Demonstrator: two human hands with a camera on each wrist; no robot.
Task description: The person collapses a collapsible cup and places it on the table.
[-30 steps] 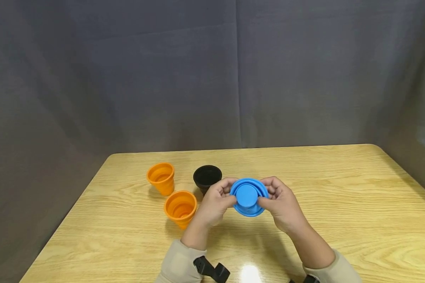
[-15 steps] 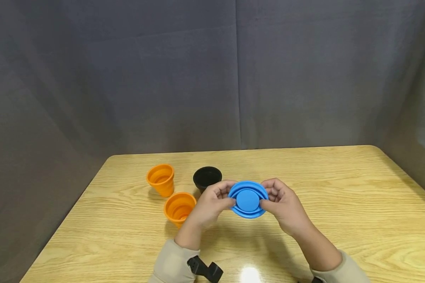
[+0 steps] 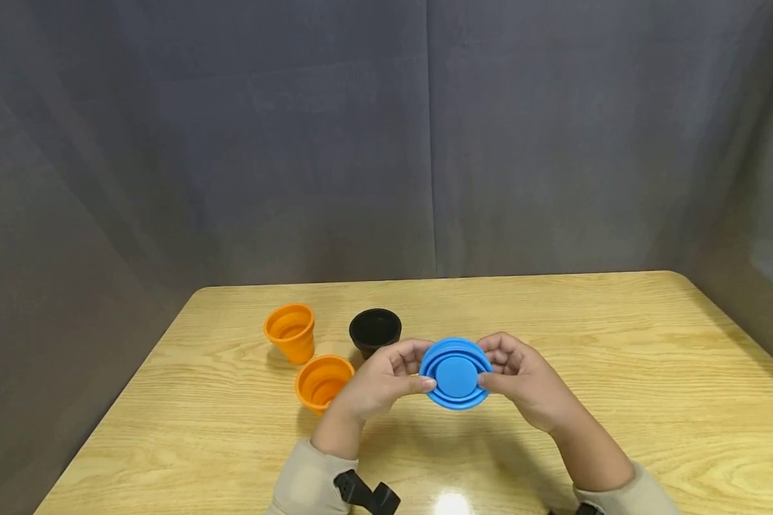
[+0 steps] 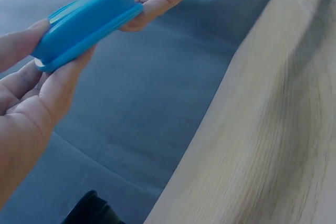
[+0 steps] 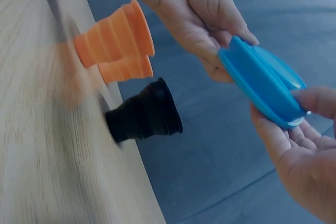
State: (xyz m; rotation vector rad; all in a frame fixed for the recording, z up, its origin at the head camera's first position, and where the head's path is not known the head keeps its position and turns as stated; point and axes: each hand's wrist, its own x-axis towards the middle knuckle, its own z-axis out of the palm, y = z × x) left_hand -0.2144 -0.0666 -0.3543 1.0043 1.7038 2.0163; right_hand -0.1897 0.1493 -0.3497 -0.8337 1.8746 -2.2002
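Note:
Between both hands, raised over the table, is a blue collapsible cup (image 3: 456, 377) folded down to a flat ringed disc, its round base facing the head camera. My left hand (image 3: 386, 380) pinches its left rim, thumb on the base side and fingers behind. On the opposite edge my right hand (image 3: 527, 383) pinches the rim the same way. From the side, in the left wrist view, the folded cup (image 4: 86, 27) looks thin with a projecting rim. The right wrist view shows the blue cup (image 5: 265, 85) held clear of the table.
Left of the hands stand two orange collapsible cups, a far one (image 3: 291, 333) and a nearer one (image 3: 322, 383) partly behind my left forearm. A black collapsible cup (image 3: 375, 330) stands behind my left hand. The wooden table (image 3: 618, 343) ends at a grey curtain (image 3: 335, 143).
The blue cup's base is now more centred and its rings lie flatter and more even than a second ago. Both hands keep their pinch and sit slightly lower in the head view.

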